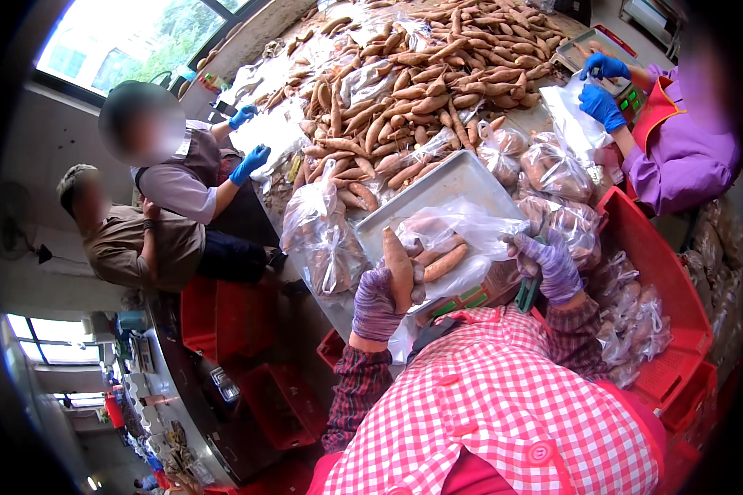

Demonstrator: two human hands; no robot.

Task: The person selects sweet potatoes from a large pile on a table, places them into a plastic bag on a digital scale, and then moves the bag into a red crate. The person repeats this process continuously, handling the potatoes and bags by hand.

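My left hand, in a purple knitted glove, grips a sweet potato upright at the near left of a metal scale tray. A clear plastic bag lies open on the tray, with a few sweet potatoes in and under its film. My right hand, gloved the same way, pinches the bag's right edge. A green-handled tool is also in that hand; its working end is hidden. Green displays show on the scale below the tray.
Loose sweet potatoes are heaped across the table beyond the tray. Tied bags of them stand left and right. A red crate holds more bags. Blue-gloved co-workers stand left and right; another person stands farther left.
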